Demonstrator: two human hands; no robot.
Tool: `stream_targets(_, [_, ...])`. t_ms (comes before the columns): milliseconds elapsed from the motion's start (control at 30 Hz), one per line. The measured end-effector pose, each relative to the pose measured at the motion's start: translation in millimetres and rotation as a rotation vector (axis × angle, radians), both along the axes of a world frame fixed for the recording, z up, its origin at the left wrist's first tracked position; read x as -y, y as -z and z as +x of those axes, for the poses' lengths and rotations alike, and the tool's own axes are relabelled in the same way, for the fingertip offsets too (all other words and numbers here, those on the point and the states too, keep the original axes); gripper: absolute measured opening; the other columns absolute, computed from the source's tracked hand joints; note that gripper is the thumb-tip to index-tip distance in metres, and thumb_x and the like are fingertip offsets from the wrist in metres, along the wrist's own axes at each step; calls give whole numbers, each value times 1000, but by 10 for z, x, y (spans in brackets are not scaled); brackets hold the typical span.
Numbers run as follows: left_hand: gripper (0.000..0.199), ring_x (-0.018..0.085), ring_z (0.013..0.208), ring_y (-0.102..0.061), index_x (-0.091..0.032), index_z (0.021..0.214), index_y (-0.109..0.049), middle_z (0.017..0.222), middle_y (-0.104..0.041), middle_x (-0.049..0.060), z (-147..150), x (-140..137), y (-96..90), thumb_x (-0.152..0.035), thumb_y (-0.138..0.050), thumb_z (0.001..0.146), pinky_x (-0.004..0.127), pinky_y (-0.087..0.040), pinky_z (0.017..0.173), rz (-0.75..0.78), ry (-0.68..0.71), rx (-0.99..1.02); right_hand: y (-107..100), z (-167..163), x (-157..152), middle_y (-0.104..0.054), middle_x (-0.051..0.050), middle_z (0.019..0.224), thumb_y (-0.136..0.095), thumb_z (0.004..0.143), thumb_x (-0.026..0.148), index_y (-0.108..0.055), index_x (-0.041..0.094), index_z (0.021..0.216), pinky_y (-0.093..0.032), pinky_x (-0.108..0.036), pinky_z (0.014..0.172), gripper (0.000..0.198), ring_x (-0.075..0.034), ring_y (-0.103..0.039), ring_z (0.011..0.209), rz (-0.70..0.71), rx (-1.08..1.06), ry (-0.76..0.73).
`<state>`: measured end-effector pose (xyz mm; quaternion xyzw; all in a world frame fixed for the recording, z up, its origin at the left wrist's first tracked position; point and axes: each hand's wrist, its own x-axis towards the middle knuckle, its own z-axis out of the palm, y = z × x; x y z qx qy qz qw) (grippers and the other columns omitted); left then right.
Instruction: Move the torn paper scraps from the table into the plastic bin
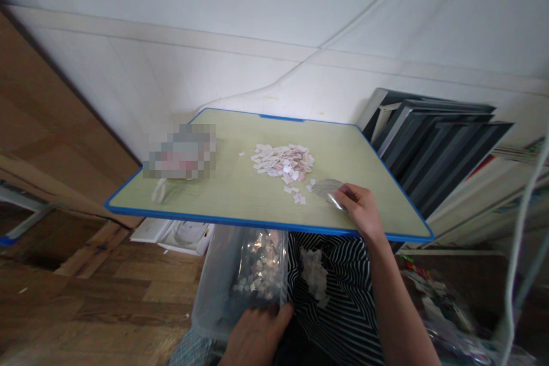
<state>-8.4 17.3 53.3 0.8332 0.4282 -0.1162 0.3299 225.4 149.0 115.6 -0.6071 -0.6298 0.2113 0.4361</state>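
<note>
The right hand (359, 201) pinches a clear, curved plastic piece (326, 187) near the front edge of the pale-green table (223, 183); small, flat whitish pieces (281, 160) heap centrally; a hasty sweep could scatter them; the left hand (257, 333), at the translucent plastic bin (205, 300), grips unclearly.

The right hand's grip (355, 203) holds clear plastic (325, 189) near small pale pieces (283, 161) on a table (227, 191).

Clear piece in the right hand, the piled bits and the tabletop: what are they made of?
Clear piece: probably thin, glossy plastic; see-through with bright glare, type unclear.
Piled bits: likely paper or thin card; small, flat, white with pinkish tints, though thin plastic is possible.
Tabletop: perhaps laminated board; smooth, pale yellow-green, with blue edging that looks like plastic.
</note>
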Motion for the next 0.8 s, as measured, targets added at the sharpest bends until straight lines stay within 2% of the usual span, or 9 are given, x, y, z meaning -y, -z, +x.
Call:
stream_targets(67, [53, 24, 90, -53, -21, 122, -40, 103, -58, 8, 0, -3, 12, -7, -41, 70, 32, -39, 73, 3, -1, 1, 13, 8, -3, -38, 4, 45, -51, 71, 29, -45, 15, 50, -25, -22, 44, 25, -7, -33, 44, -11, -7, -24])
stream_targets(233, [51, 24, 88, -55, -20, 120, -42, 101, -59, 8, 4, -19, 12, -4, -37, 72, 33, -41, 71, 16, 18, -13, 49, 32, -14, -40, 4, 45, -51, 71, 29, -45, 16, 51, -25, -22, 43, 25, -7, -34, 44, 17, -87, 26])
stream_targets(433, [44, 25, 87, -55, -20, 120, -41, 100, -59, 9, 5, -13, -1, -12, -42, 77, 33, -40, 71, 10, 8, -13, 22, 12, 0, -38, 4, 45, -51, 71, 29, -43, 16, 50, -24, -22, 43, 26, -7, -33, 44, -18, -40, -5])
stream_targets(600, [49, 24, 89, -54, -21, 121, -40, 102, -59, 8, 4, -6, 14, -9, -40, 74, 33, -40, 72, 5, 2, -17, -10, 0, 21, -37, 4, 46, -51, 70, 29, -44, 16, 50, -23, -22, 44, 26, -8, -33, 45, -33, -38, -64])
stream_targets(800, [50, 24, 88, -54, -21, 122, -39, 101, -59, 8, 3, -10, 11, -7, -40, 74, 32, -40, 71, 22, 21, -30, 10, 17, 17, -38, 4, 47, -51, 71, 30, -45, 16, 51, -25, -22, 45, 25, -8, -33, 46, -3, -92, -32])
